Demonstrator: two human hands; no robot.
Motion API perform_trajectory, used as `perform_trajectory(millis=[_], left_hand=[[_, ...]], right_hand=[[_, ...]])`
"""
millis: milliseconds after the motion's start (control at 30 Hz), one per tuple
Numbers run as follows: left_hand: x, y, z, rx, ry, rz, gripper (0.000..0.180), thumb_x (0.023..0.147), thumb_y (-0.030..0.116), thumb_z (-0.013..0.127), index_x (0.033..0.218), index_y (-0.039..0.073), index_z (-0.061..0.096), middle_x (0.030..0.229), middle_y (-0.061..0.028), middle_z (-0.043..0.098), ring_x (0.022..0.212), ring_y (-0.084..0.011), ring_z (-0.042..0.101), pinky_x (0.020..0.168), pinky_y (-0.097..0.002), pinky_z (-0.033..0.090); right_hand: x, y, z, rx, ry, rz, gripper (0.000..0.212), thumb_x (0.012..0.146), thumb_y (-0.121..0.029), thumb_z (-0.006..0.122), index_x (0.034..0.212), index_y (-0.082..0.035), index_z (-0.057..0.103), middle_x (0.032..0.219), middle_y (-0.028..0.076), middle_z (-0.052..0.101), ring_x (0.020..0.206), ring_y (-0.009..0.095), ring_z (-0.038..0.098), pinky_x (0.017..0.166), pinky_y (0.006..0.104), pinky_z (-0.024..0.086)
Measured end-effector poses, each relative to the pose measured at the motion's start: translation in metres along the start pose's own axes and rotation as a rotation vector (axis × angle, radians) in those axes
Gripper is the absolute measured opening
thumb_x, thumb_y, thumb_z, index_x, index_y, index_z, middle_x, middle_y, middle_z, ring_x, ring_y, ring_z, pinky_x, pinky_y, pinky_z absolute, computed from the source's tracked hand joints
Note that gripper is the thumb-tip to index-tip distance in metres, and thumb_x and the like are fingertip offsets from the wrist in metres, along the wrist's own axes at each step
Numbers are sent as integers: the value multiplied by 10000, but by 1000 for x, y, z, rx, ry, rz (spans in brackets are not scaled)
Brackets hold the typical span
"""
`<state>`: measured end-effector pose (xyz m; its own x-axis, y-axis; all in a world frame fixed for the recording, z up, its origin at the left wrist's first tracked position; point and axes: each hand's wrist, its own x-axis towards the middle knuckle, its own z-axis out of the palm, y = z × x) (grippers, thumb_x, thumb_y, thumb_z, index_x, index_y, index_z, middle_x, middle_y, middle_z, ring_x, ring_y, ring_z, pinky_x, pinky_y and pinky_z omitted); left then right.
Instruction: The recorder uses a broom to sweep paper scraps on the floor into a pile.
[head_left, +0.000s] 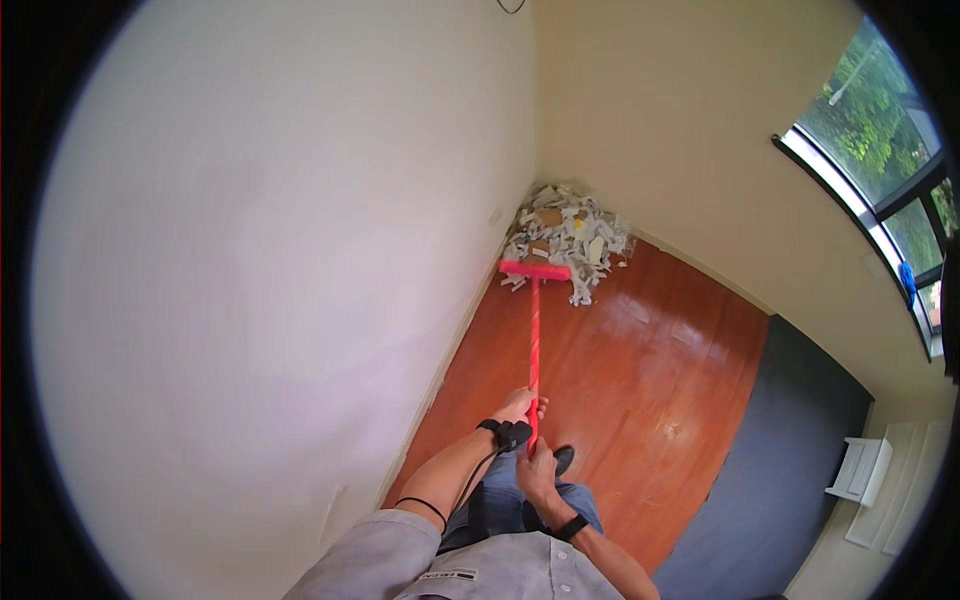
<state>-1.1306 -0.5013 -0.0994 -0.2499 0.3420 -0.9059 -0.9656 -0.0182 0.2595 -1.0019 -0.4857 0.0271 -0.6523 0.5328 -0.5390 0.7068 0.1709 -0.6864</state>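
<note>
A red broom [535, 335] stretches away from me, its long handle slanting down to the floor. My left hand [519, 405] wraps round the handle farther along. Closer to my body, my right hand [538, 470] is closed on the handle's near end. The wide red broom head [535, 270] meets the near left edge of a heap of debris [575, 235]. White and grey scraps, with some brown and yellow pieces, make up the heap, which lies in the corner where two walls join. Whether the bristles press on the floor is hard to tell.
A white wall [250, 250] rises close on my left, a cream wall [670, 130] ahead. Reddish-brown wood flooring [640, 370] borders a dark grey floor strip [770, 450] on the right. A window [870, 110] and a small white box-like unit [860, 470] are on the right.
</note>
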Motion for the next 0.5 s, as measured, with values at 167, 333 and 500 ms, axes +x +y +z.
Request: perform_trajectory(millis=[167,333,500], left_hand=[[-14,-1,41,39,-166,21,81,952,130,433,992,64,457,774,-106,552,579,-176,508,487,-291,454],[-36,-71,35,48,-222,-123,147,907,170,536,887,32,490,697,-109,568,614,-248,579,555,-394,488],[-39,-147,-30,177,-420,-239,64,862,68,522,834,14,503,651,-115,550,548,-247,570,513,-392,496]], right_hand=[[-7,2,-27,-65,48,-55,260,763,-83,570,968,40,466,777,292,585,772,466,591,673,516,449],[-73,41,-79,-136,76,-155,200,720,-103,579,880,9,532,704,248,572,681,436,581,589,469,443],[-147,81,-73,-234,-72,-77,303,675,-75,596,961,9,544,719,273,587,721,451,595,631,493,473]])
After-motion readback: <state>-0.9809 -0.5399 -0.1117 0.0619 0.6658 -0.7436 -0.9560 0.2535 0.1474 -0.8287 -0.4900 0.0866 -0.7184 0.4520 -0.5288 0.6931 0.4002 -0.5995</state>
